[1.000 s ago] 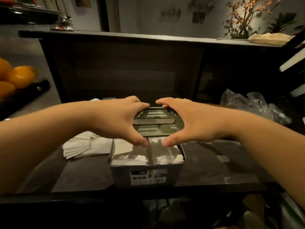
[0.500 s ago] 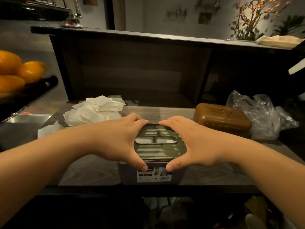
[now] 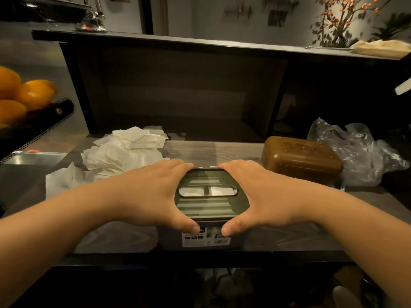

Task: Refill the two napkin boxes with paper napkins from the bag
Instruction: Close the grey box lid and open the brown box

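Nearest, at the counter's front edge: grey napkin box with dark green slotted lid, white paper showing in the slot, clasped on either side by left hand and right hand, thumbs on the near edge and fingers curled over the far edge. Behind left: loose pile of white napkins. Behind right: closed brown napkin box, touching crumpled clear plastic bag; far left, oranges.

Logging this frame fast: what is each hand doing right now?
Left hand: grips the green lid of the grey napkin box, left side.
Right hand: grips the same lid, right side.
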Demonstrator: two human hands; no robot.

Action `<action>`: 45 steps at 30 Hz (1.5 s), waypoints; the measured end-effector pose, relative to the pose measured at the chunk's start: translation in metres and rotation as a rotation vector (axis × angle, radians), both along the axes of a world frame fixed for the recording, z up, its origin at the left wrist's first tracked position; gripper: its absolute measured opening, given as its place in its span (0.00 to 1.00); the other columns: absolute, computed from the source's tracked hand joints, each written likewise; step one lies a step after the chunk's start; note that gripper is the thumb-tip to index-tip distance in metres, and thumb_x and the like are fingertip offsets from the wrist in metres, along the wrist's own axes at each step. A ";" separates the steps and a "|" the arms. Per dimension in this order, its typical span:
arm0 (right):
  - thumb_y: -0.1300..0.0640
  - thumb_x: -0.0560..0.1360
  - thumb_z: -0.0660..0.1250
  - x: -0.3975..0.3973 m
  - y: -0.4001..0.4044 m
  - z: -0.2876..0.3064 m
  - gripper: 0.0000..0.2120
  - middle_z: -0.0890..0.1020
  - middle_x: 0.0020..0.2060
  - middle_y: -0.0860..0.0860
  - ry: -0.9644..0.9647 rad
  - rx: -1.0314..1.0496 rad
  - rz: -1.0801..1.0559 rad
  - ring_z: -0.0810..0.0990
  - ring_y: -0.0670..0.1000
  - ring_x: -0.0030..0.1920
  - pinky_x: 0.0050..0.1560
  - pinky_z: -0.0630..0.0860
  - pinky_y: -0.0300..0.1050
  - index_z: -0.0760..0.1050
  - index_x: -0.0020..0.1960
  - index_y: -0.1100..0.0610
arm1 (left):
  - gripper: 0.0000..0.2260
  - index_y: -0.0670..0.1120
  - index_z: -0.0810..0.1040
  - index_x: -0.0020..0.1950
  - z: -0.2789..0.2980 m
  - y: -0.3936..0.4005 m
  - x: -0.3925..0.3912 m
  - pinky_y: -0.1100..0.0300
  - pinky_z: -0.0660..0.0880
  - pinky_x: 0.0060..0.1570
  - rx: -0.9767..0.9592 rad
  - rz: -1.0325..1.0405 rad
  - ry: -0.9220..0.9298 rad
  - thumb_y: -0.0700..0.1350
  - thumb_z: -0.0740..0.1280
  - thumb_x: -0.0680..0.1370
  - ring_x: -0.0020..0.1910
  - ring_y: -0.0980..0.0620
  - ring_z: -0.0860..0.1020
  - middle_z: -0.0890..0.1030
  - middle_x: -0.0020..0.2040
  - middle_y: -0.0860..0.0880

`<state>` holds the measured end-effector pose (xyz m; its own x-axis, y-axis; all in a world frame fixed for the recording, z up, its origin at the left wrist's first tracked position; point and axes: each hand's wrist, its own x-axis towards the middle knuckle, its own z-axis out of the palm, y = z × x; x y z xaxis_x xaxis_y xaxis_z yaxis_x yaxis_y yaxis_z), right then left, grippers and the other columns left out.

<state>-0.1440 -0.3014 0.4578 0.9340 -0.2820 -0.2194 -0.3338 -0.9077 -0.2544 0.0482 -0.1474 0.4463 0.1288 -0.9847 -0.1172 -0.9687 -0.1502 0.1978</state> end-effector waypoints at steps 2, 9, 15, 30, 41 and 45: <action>0.28 0.64 0.74 0.003 0.002 0.004 0.55 0.61 0.71 0.39 0.022 -0.005 -0.004 0.59 0.39 0.66 0.69 0.61 0.39 0.48 0.80 0.44 | 0.53 0.57 0.49 0.77 0.001 0.001 0.000 0.64 0.64 0.64 0.029 0.008 -0.018 0.78 0.66 0.60 0.64 0.63 0.62 0.62 0.66 0.63; 0.26 0.64 0.72 0.008 0.013 -0.009 0.57 0.58 0.75 0.41 -0.010 0.005 -0.042 0.57 0.42 0.73 0.73 0.61 0.43 0.46 0.81 0.46 | 0.55 0.53 0.46 0.78 -0.004 0.000 -0.007 0.60 0.62 0.69 0.055 0.039 0.007 0.77 0.66 0.61 0.68 0.59 0.60 0.60 0.69 0.59; 0.22 0.63 0.67 0.009 0.013 -0.012 0.61 0.52 0.80 0.42 0.017 -0.035 -0.038 0.51 0.46 0.78 0.79 0.56 0.51 0.40 0.82 0.47 | 0.56 0.53 0.45 0.79 -0.009 0.002 -0.005 0.57 0.61 0.72 0.033 0.018 -0.024 0.82 0.57 0.60 0.70 0.60 0.58 0.57 0.72 0.61; 0.26 0.70 0.65 0.025 0.023 -0.013 0.61 0.41 0.82 0.53 0.161 -0.311 0.072 0.41 0.54 0.81 0.81 0.42 0.57 0.33 0.82 0.57 | 0.56 0.46 0.41 0.79 -0.010 -0.009 -0.012 0.51 0.52 0.76 0.112 -0.044 -0.272 0.79 0.58 0.65 0.75 0.50 0.52 0.52 0.76 0.49; 0.22 0.69 0.59 0.025 0.023 -0.023 0.60 0.41 0.82 0.55 0.067 -0.324 0.090 0.41 0.56 0.81 0.81 0.47 0.60 0.34 0.82 0.56 | 0.53 0.51 0.35 0.79 -0.011 -0.002 -0.014 0.73 0.31 0.62 0.002 -0.048 -0.107 0.78 0.50 0.64 0.73 0.65 0.37 0.39 0.80 0.55; 0.23 0.70 0.61 0.027 0.027 -0.027 0.60 0.42 0.82 0.56 0.053 -0.373 0.113 0.43 0.58 0.81 0.79 0.50 0.64 0.36 0.82 0.58 | 0.53 0.49 0.35 0.79 -0.016 -0.008 -0.012 0.64 0.40 0.72 0.014 -0.057 -0.189 0.79 0.50 0.66 0.77 0.55 0.44 0.43 0.80 0.52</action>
